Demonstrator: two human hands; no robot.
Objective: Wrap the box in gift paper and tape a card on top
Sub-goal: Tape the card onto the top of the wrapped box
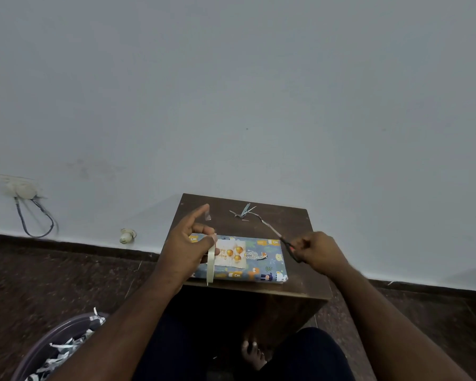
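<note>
A box [259, 261] wrapped in blue animal-print gift paper lies on a small dark wooden table [300, 224]. A white birthday card [231, 255] with gold balloons rests on the box's left part. My left hand [187, 251] is over the box's left end and grips a roll of clear tape [210, 264]; a short piece of tape [208, 215] sticks to its raised index fingertip. My right hand [318, 250] is at the box's right end and grips scissors [286, 244] whose blades point up and to the left.
Paper scraps [243, 211] lie at the table's far side. A round bin [52, 350] with shredded paper stands on the dark floor at lower left. My bare foot [254, 356] shows under the table. A wall socket with cable [22, 191] is at the left.
</note>
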